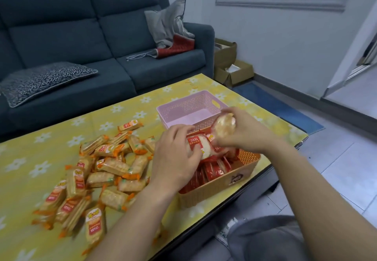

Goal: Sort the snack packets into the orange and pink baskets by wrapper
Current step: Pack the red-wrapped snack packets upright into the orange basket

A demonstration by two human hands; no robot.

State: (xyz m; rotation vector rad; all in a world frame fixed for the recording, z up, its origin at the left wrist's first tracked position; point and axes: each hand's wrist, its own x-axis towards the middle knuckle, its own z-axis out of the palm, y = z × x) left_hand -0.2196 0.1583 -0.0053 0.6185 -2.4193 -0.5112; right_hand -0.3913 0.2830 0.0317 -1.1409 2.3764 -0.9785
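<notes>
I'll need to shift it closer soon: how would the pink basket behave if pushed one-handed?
Probably light: the pink basket is perforated plastic and looks empty. It would likely slide rather than tip, being low and wide on the smooth yellow table cover. Its thin walls may flex slightly.

Yellow table (30, 158): packets (106, 166), pink basket (183, 105), orange basket (214, 191)

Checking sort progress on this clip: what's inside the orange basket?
Red-wrapped packets stand packed in the orange basket. The left hand, gripping a red-and-white packet, and the right hand, gripping a round packet, cover its far side; what lies beneath them cannot be seen.
</notes>
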